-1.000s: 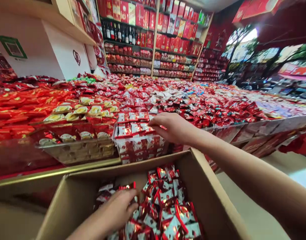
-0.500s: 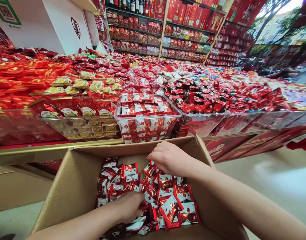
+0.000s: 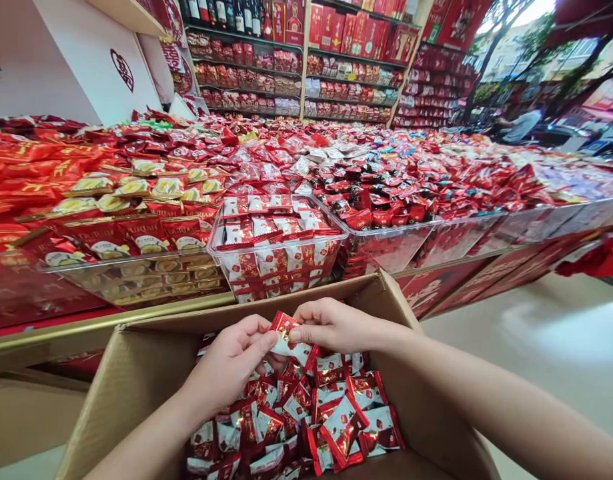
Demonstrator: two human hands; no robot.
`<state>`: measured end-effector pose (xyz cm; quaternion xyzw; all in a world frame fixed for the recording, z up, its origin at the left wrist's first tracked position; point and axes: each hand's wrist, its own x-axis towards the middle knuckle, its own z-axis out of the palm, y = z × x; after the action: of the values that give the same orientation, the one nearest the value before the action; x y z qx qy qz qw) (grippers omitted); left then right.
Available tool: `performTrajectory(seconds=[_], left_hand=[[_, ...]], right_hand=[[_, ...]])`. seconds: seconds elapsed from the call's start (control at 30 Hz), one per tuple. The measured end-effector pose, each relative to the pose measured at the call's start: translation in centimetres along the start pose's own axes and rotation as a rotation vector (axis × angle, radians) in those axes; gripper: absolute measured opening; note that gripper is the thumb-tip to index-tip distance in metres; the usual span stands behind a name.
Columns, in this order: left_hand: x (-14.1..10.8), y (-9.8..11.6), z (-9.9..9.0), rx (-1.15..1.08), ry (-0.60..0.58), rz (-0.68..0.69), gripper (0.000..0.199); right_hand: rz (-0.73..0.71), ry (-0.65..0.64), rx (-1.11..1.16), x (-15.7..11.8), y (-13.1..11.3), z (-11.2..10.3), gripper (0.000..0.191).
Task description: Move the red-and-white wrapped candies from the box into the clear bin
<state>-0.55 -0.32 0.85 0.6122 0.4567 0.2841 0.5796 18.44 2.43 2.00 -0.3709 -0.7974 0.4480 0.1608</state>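
Above the pile in an open cardboard box (image 3: 101, 400), my left hand (image 3: 236, 357) and my right hand (image 3: 331, 325) hold a red and white wrapped candy (image 3: 292, 339) between them. My left thumb and fingers pinch its left end. The right thumb lies across its upper right side, with the other fingers curled behind. More wrapped candies (image 3: 343, 427) of the same red and white kind lie loose in the box below. A clear plastic bin (image 3: 281, 263) just beyond the box holds neat rows of matching packets.
Left of that bin, durian packets (image 3: 146, 237) fill another clear bin. Loose red sweets (image 3: 396, 190) spread far to the right and back. A white panel (image 3: 86, 60) stands at the left; stocked shelves (image 3: 301, 73) line the back. Pale floor (image 3: 536, 347) shows at the right.
My left hand has risen from the candies to meet my right hand, and both now hold one wrapped candy. The view has turned slightly, shifting the stall to the left.
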Motion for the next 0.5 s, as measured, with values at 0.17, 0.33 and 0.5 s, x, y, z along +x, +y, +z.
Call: performTrajectory(seconds=[0.17,0.33,0.5], left_hand=[[-0.3,0.2,-0.2,-0.071,0.043,0.055,0.016],[-0.1,0.2,0.2,-0.183,0.081,0.002,0.023],[-0.2,0.1,0.1,-0.223,0.135,-0.071,0.019]], right_hand=[[0.032,-0.007,0.298,0.2,0.1,0.1,0.039],[0.041,0.063,0.296,0.4,0.3,0.5,0.037],[-0.067,0.175,0.034,-0.1,-1.1,0.6,0.030]])
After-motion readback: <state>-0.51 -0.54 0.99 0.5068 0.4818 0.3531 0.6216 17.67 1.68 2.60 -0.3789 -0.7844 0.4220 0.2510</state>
